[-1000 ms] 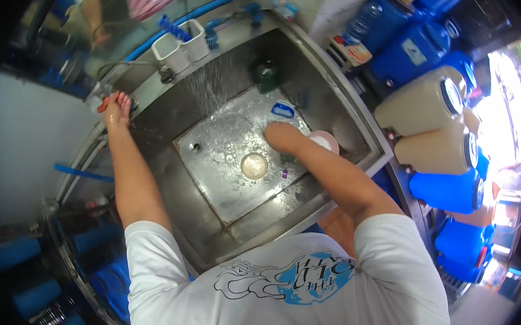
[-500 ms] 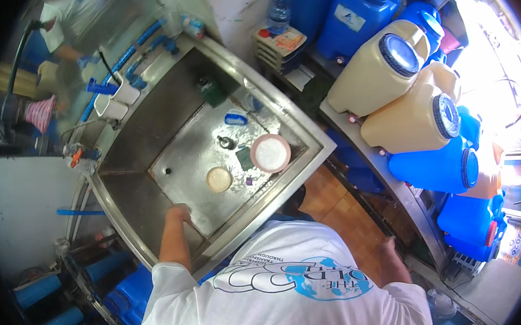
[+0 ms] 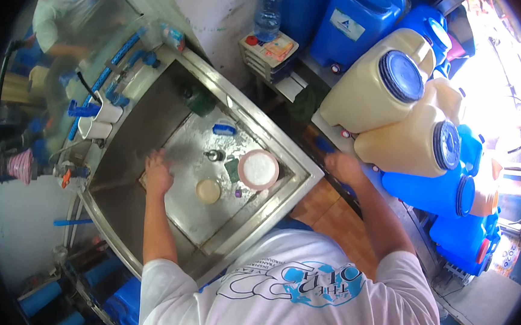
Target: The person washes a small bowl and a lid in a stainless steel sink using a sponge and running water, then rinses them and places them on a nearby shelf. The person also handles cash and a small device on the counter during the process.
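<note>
My left hand [image 3: 158, 173] lies flat and open on the wet bottom of the big steel sink [image 3: 155, 119], with my fingers spread out and nothing in them. Just to the right of that hand is a round cream lid [image 3: 208, 190] lying flat on the sink floor, close but not touching. A little farther right sits a pink bowl [image 3: 259, 169] with something white inside, and a small dark green pad [image 3: 232, 169] is tucked against its left side. Near the middle of the sink is the shiny drain [image 3: 214, 155], and behind it lies a blue and white brush [image 3: 224, 127]. My right hand [image 3: 343, 166] is well away from the sink, out to the right, down by the low shelf under the big jugs. It rests palm down there, and I cannot tell if it is holding anything. Right above it is a big cream jug [image 3: 408, 142] with a blue cap, lying on its side, and another cream jug [image 3: 378, 80] is stacked behind it. Blue jugs [image 3: 434, 190] sit next to them.
</note>
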Motion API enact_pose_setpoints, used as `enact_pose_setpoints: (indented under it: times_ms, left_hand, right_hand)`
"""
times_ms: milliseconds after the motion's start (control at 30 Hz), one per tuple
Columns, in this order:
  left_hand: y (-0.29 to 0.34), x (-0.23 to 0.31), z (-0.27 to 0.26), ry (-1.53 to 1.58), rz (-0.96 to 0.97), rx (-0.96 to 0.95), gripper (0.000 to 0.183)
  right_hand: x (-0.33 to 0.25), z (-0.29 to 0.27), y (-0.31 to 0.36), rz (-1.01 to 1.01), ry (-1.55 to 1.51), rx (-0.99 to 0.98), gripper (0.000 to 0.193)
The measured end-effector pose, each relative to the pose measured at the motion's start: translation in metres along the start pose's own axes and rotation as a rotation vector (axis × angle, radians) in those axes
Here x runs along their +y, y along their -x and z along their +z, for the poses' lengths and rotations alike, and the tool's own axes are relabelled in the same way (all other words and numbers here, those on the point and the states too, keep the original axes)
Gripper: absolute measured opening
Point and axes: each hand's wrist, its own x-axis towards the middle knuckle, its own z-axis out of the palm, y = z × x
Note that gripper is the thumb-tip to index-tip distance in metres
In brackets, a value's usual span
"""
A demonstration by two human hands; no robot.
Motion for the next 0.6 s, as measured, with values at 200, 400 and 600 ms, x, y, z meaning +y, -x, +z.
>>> enact_pose_setpoints:
  times_ms: [200, 400, 600]
  left_hand:
    - [0.012, 0.03, 0.038, 0.402, -0.191, -0.012, 0.047]
    - [0.054, 0.016, 0.07, 0.554, -0.351, -0.089, 0.046]
    - [0.064, 0.015, 0.072, 0.635, -0.407, -0.121, 0.043]
  right_hand:
    - [-0.043, -0.058, -0.213, -0.154, 0.226, 0.56, 0.017]
    - [-0.052, -0.091, -0.306, -0.274, 0.426, 0.54, 0.015]
    - [-0.054, -0.108, -0.33, -0.407, 0.448, 0.465, 0.01]
